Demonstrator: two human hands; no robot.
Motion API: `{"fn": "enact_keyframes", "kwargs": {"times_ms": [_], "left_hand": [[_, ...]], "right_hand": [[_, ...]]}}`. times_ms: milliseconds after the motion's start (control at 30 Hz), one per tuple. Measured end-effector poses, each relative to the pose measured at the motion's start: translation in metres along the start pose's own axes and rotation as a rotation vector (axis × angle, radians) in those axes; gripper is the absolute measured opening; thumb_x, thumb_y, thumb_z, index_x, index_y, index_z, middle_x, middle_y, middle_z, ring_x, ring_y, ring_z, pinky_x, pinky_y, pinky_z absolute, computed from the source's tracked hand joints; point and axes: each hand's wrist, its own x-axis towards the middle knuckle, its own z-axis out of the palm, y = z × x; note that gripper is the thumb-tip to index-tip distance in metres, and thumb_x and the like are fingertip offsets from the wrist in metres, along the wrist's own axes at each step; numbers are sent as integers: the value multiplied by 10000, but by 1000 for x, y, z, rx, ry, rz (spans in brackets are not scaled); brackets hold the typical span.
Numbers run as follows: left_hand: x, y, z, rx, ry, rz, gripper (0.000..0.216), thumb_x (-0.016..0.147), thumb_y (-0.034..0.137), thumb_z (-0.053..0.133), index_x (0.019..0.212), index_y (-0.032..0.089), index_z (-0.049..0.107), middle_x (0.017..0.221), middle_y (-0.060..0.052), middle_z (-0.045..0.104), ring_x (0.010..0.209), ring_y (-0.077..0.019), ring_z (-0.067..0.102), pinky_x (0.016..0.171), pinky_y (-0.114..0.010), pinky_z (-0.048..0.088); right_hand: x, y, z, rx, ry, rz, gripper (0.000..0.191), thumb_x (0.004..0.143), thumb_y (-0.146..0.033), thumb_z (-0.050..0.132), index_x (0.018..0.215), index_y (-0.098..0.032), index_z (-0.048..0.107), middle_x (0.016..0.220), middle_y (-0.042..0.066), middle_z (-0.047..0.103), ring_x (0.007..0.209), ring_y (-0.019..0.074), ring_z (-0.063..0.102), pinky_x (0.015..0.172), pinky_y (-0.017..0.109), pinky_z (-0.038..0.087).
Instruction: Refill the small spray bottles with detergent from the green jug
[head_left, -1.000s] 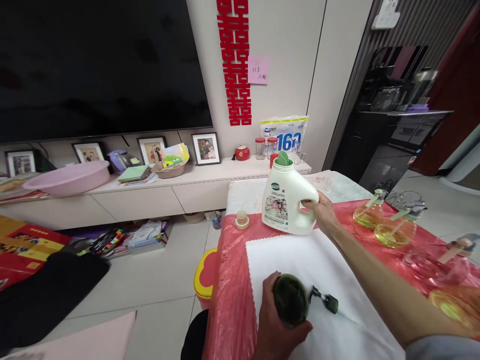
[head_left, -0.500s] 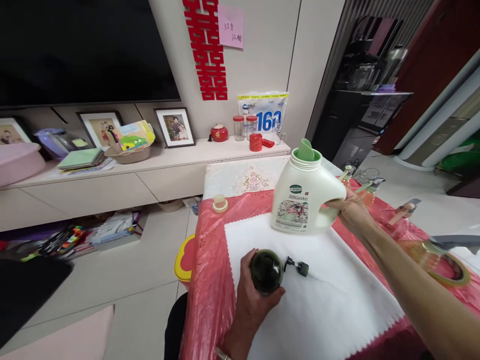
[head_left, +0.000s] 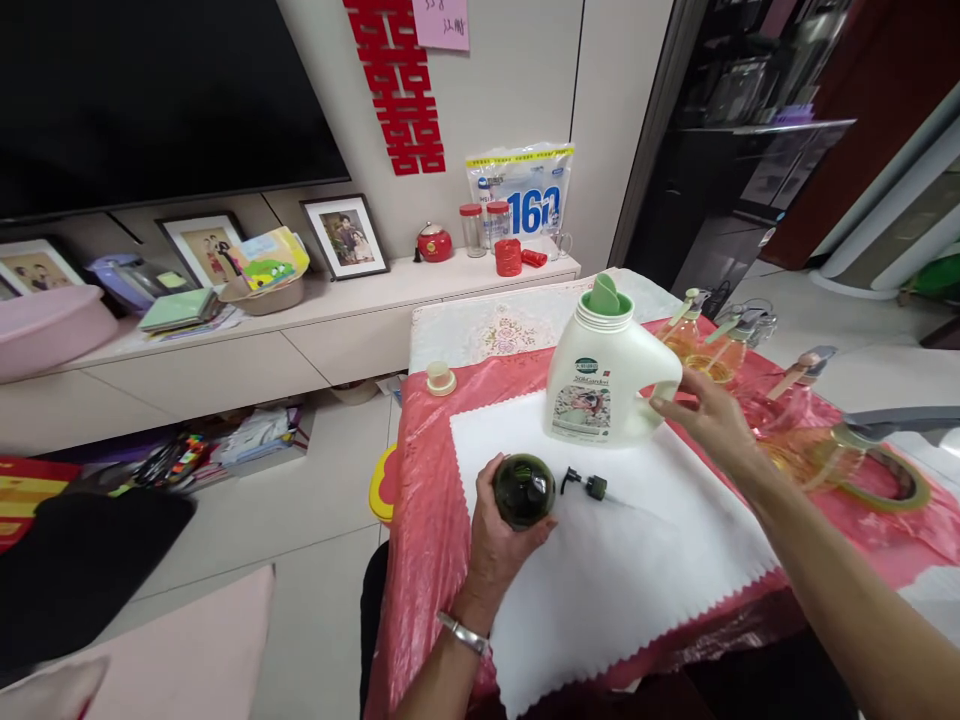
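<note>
My left hand (head_left: 501, 535) is wrapped round a dark green bottle (head_left: 524, 491), its rounded glossy end facing me; I cannot see its mouth. Beside it on the white cloth (head_left: 622, 590) lies a black pump head (head_left: 595, 487) with a thin clear tube. A cream detergent jug (head_left: 600, 375) stands upright and uncapped at the cloth's far side, a green spout showing in its neck. My right hand (head_left: 709, 410) is at the jug's handle, thumb and fingers apart and loosened, with the fingertips partly hidden behind the handle.
A cream cap (head_left: 440, 379) sits on the red plastic cover (head_left: 424, 470) at the left. Several pump bottles with amber and pink liquid (head_left: 720, 355) and a roll of tape (head_left: 892, 478) stand at the right. Behind is a low cabinet (head_left: 337, 345) with jars and frames.
The jug has come down to rest on the cloth, and my right hand has loosened from its handle. My left hand still holds the green bottle. The view has shifted slightly.
</note>
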Motion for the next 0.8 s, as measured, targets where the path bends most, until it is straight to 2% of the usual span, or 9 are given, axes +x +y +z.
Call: {"fn": "enact_keyframes", "kwargs": {"times_ms": [67,133,200,267,367,433,567,633,800], "left_hand": [[-1,2,0,1,28,0,1016,625,703,821,1400,213,384,1356,-154,582,1265,-336,609,1077,-522,507],[-1,3,1,-12,45,-2,1009,634,709,813,1399,214,379,1360,-156,578,1269,-332,607,1080,-523,504],[-2,2,2,-22,43,0,1016,636,692,824,1411,216,371,1370,-157,572,1273,-332,603,1091,-530,494],[-3,0,3,-25,26,17,1021,627,658,850,1418,221,375,1393,-158,561,1289,-336,591,1105,-528,484],[-4,-2,4,-24,-3,48,1001,621,600,881,1415,231,396,1406,-148,561,1303,-337,580,1111,-509,483],[-4,-2,4,-26,-13,50,991,621,584,887,1412,233,405,1390,-140,575,1288,-333,587,1100,-503,490],[-3,0,4,-50,-18,34,1001,627,582,878,1425,225,389,1379,-140,577,1273,-329,589,1091,-507,490],[-2,1,4,-59,-21,27,1001,628,566,878,1425,219,383,1383,-142,571,1276,-329,586,1098,-511,482],[-1,4,4,29,-5,2,967,586,364,900,1399,216,396,1365,-138,588,1281,-345,586,1100,-535,477]], "right_hand": [[-18,12,-5,-55,122,-11,599,713,-554,732,1167,-179,622,1156,106,635,1077,282,602,945,430,496],[-39,24,-3,-112,177,-12,591,778,-608,654,1168,-166,607,1070,124,643,979,271,622,876,433,515],[-60,31,7,-173,70,-36,538,800,-638,617,1063,-170,647,949,109,649,842,240,622,771,390,524],[-78,33,21,-238,-101,-75,498,806,-637,603,994,-183,685,939,92,647,791,217,607,695,350,507],[-94,29,44,-355,-280,-133,428,801,-551,624,1031,-202,713,1010,84,632,923,247,584,746,352,480],[-99,27,55,-437,-343,-159,341,794,-451,622,1002,-195,709,968,93,611,965,267,550,782,363,449],[-98,27,65,-544,-394,-176,188,789,-331,570,810,-158,641,853,100,561,870,252,518,732,345,392],[-94,24,64,-549,-395,-178,205,797,-346,561,802,-154,633,857,96,568,860,243,525,728,338,393],[-86,-9,51,-418,-341,-148,430,892,-558,561,1035,-166,667,886,58,607,739,170,545,683,298,442]]}}
